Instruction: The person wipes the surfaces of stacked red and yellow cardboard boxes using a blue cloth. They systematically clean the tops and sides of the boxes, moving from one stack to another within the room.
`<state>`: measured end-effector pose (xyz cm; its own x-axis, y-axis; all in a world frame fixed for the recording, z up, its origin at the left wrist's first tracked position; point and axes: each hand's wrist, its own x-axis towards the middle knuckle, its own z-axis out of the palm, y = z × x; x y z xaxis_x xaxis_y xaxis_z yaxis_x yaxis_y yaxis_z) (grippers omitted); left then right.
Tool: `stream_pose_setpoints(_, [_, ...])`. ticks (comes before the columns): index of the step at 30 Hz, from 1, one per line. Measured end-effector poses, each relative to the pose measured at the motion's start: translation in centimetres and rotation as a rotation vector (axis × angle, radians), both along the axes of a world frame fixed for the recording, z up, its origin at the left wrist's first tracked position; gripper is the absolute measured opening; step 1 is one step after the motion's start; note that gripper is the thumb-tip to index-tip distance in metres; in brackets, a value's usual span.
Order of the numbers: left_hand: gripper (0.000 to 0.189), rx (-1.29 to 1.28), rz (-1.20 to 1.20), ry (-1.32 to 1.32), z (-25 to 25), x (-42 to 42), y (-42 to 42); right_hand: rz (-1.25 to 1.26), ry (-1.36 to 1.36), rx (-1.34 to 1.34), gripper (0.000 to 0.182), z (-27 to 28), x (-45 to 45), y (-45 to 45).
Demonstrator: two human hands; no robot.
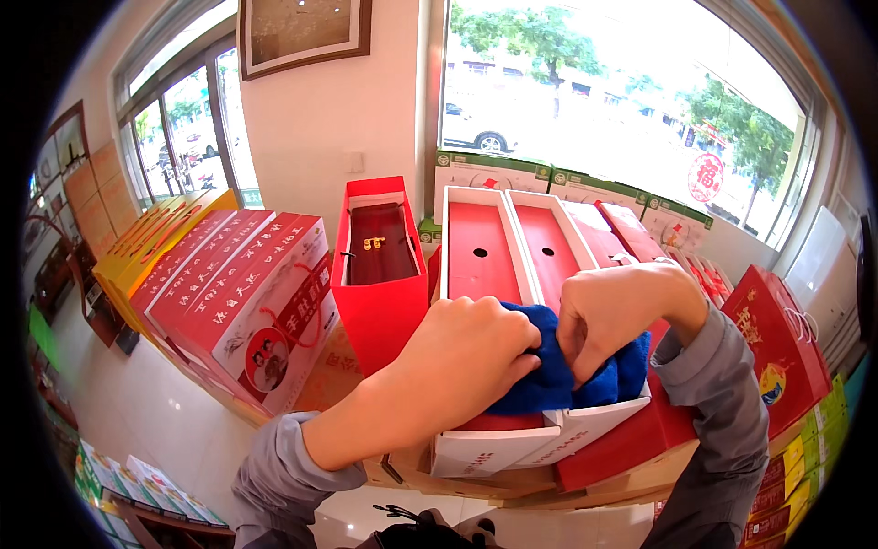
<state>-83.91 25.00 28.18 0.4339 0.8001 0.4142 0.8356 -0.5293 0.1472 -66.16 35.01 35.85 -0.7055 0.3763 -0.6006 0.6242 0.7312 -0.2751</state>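
Observation:
A blue cloth (542, 384) lies bunched over the near ends of two long white boxes with red inner panels. My left hand (473, 350) grips the cloth's left part, fingers curled into it. From the right, my right hand (624, 302) pinches the cloth between thumb and fingers. Each red panel, on the left box (480, 226) and the right box (549, 226), has a round dark hole. The cloth and my hands hide the near part of both panels.
An upright red box (381, 309) with a dark inner lid stands left of the white boxes. Red-and-white gift boxes (254, 322) stack farther left. A red gift bag (775, 336) is at the right. Green-and-white cartons (494, 171) line the window.

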Motion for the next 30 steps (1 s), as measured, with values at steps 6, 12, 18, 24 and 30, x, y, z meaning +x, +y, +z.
stream_pose_setpoints(6, [0.018, -0.014, 0.067, 0.134, -1.0, 0.5, 0.8, -0.046, 0.116, 0.055, 0.018, -0.9, 0.4, 1.6])
stream_pose_setpoints(12, [0.017, -0.002, 0.136, 0.199, -1.9, 0.4, 3.3, -0.116, 0.328, 0.082, 0.02, -2.6, 1.1, 4.2])
stream_pose_setpoints(18, [0.014, -0.036, 0.222, 0.336, -1.8, 0.0, 6.2, -0.132, 0.553, 0.263, 0.022, -4.9, 1.2, 6.5])
stream_pose_setpoints(24, [0.012, -0.005, 0.245, 0.311, -2.4, -0.6, 9.3, -0.116, 0.783, 0.543, 0.024, -7.2, 0.5, 7.2])
stream_pose_setpoints(30, [0.011, -0.075, 0.253, 0.299, -0.7, -0.8, 11.4, -0.028, 0.75, 0.697, 0.029, -8.0, 0.0, 8.7])
